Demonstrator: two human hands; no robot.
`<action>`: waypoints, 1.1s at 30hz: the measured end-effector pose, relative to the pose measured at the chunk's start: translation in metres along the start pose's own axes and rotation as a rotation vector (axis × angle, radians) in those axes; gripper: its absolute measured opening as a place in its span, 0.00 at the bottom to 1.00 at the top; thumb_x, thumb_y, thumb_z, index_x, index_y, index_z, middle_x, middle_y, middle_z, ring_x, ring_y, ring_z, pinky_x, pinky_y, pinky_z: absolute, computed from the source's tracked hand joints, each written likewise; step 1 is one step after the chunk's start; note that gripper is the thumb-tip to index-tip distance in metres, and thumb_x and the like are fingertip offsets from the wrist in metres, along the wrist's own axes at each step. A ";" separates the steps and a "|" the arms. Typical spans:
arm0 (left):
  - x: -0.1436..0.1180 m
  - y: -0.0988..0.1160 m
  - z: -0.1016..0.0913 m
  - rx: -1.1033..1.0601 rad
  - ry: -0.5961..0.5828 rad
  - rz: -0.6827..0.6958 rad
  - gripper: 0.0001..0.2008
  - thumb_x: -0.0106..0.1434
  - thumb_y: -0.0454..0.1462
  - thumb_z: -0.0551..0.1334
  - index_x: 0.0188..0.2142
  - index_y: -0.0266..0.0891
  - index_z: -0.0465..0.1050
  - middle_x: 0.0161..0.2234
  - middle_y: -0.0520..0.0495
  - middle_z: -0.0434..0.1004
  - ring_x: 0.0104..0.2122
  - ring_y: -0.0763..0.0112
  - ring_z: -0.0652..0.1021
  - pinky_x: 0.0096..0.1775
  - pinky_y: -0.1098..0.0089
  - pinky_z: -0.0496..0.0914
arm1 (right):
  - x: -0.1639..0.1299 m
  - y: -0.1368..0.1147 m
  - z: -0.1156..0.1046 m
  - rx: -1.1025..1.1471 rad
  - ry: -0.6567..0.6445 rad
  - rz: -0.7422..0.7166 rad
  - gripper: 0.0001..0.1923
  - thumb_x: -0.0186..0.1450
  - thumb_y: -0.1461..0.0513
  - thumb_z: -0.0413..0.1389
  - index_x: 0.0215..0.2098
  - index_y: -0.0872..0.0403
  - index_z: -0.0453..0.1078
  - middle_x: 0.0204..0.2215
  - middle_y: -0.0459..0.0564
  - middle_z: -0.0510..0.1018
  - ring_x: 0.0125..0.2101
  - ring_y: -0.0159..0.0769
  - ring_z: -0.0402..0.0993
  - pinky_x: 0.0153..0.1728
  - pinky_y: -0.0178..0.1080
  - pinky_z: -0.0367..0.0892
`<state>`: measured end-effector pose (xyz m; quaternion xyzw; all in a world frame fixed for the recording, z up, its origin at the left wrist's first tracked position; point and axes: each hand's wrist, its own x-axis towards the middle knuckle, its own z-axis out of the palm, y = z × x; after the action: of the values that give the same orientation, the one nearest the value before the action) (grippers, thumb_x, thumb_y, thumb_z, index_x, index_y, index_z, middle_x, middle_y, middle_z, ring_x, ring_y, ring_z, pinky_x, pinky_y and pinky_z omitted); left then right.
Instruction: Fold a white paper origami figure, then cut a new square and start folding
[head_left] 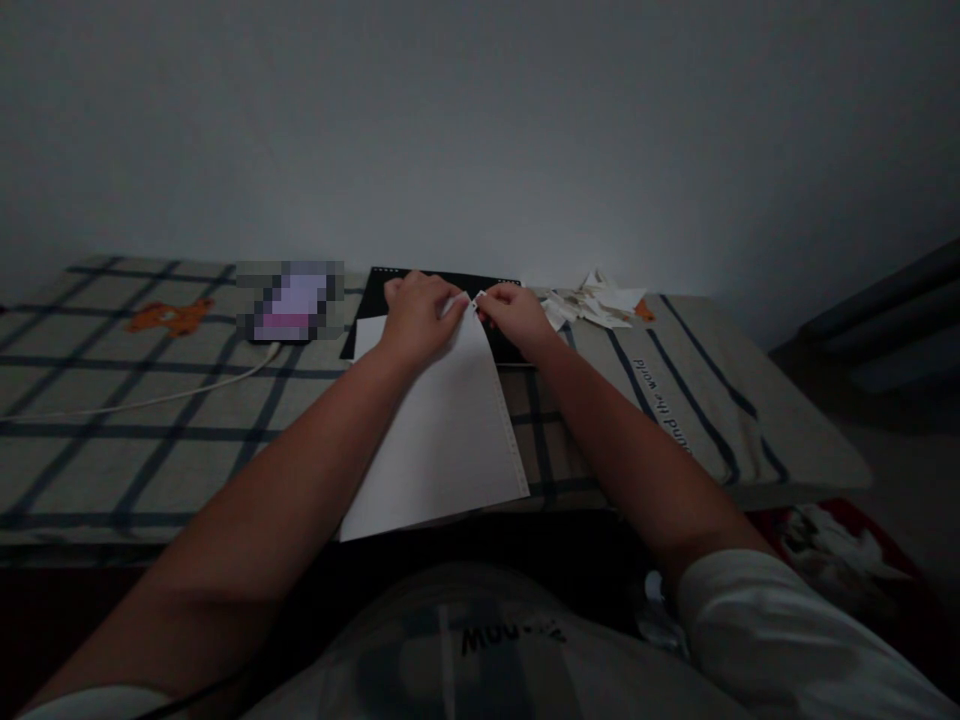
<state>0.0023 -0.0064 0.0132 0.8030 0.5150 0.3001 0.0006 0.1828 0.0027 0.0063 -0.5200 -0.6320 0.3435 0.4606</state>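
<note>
I see the left hand [415, 318] and right hand [516, 318] each pinch the far corner of the white paper [442, 440] on the bed [112, 420]. The fold looks just started; 1 crease remains unpressed.

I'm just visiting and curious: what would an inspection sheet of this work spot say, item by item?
Surface: grey cloth with dark blue checks, an orange animal print and a line of printed words on it.
Job's things: white sheet of paper with a punched edge, its far corner pinched by both hands; black spiral notebook lies under it.
Clutter: heap of white paper scraps at the far right; a phone-like device with a lit screen at the far left.
Hands: left hand and right hand meet at the sheet's top corner.
Cables: white cable runs from the device off to the left.
Surroundings: plain pale wall; dim light.
</note>
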 end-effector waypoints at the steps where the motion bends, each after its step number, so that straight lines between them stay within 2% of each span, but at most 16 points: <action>1: 0.000 0.000 0.000 0.006 0.001 -0.001 0.18 0.78 0.48 0.55 0.45 0.41 0.81 0.46 0.41 0.84 0.53 0.51 0.74 0.60 0.48 0.62 | 0.000 0.000 0.000 -0.007 0.001 -0.014 0.12 0.66 0.56 0.62 0.27 0.52 0.71 0.26 0.44 0.78 0.29 0.32 0.70 0.35 0.37 0.66; 5: 0.000 -0.001 0.001 -0.006 0.011 0.004 0.19 0.78 0.48 0.55 0.47 0.41 0.82 0.46 0.40 0.85 0.53 0.51 0.75 0.59 0.49 0.63 | -0.002 -0.001 0.000 -0.097 -0.009 -0.040 0.15 0.63 0.52 0.66 0.27 0.51 0.71 0.25 0.44 0.77 0.30 0.34 0.71 0.35 0.38 0.65; 10: -0.001 0.001 0.001 -0.026 0.009 0.018 0.18 0.78 0.46 0.55 0.49 0.42 0.83 0.47 0.40 0.85 0.54 0.49 0.75 0.60 0.46 0.63 | -0.002 -0.002 -0.002 -0.159 -0.011 -0.058 0.08 0.63 0.59 0.62 0.27 0.52 0.71 0.26 0.44 0.77 0.31 0.35 0.71 0.37 0.39 0.64; 17: -0.006 0.007 -0.001 0.112 0.009 0.079 0.21 0.76 0.43 0.59 0.65 0.46 0.75 0.63 0.38 0.77 0.64 0.48 0.71 0.64 0.45 0.62 | 0.005 0.005 -0.008 -0.215 -0.008 -0.015 0.14 0.67 0.58 0.59 0.24 0.52 0.72 0.25 0.45 0.77 0.31 0.36 0.72 0.39 0.40 0.65; 19: -0.007 0.007 0.001 0.147 -0.040 0.130 0.20 0.75 0.41 0.60 0.64 0.47 0.77 0.65 0.40 0.76 0.65 0.48 0.71 0.64 0.45 0.63 | 0.008 0.009 -0.009 -0.252 -0.012 0.001 0.13 0.67 0.59 0.58 0.25 0.53 0.73 0.27 0.46 0.79 0.32 0.37 0.74 0.40 0.40 0.67; 22: -0.008 0.008 0.007 0.201 -0.200 0.188 0.19 0.76 0.40 0.58 0.62 0.46 0.80 0.65 0.42 0.77 0.65 0.50 0.72 0.62 0.49 0.67 | 0.011 0.016 -0.010 -0.339 -0.030 0.011 0.12 0.69 0.61 0.58 0.27 0.53 0.76 0.31 0.49 0.83 0.35 0.38 0.77 0.43 0.41 0.68; 25: -0.008 0.007 0.012 0.246 -0.310 0.203 0.22 0.78 0.40 0.54 0.65 0.42 0.77 0.68 0.41 0.76 0.66 0.53 0.73 0.61 0.54 0.70 | 0.013 0.022 -0.010 -0.457 -0.054 0.014 0.11 0.70 0.63 0.57 0.30 0.54 0.78 0.35 0.52 0.85 0.39 0.40 0.79 0.44 0.41 0.69; 30: -0.007 0.004 0.017 0.252 -0.386 0.202 0.24 0.79 0.40 0.52 0.67 0.39 0.75 0.68 0.40 0.75 0.66 0.52 0.74 0.62 0.55 0.72 | 0.016 0.028 -0.015 -0.635 -0.074 -0.014 0.10 0.70 0.63 0.57 0.40 0.57 0.82 0.39 0.55 0.85 0.41 0.42 0.78 0.45 0.42 0.69; 33: -0.006 0.002 0.018 0.232 -0.387 0.202 0.24 0.79 0.41 0.52 0.67 0.39 0.76 0.68 0.40 0.75 0.66 0.51 0.74 0.63 0.54 0.72 | 0.016 0.032 -0.020 -0.664 -0.103 -0.145 0.14 0.69 0.65 0.57 0.49 0.57 0.82 0.43 0.56 0.84 0.43 0.43 0.77 0.47 0.44 0.70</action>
<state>0.0106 -0.0070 -0.0040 0.8876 0.4533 0.0780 -0.0232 0.2120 0.0242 -0.0128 -0.5775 -0.7669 0.1111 0.2569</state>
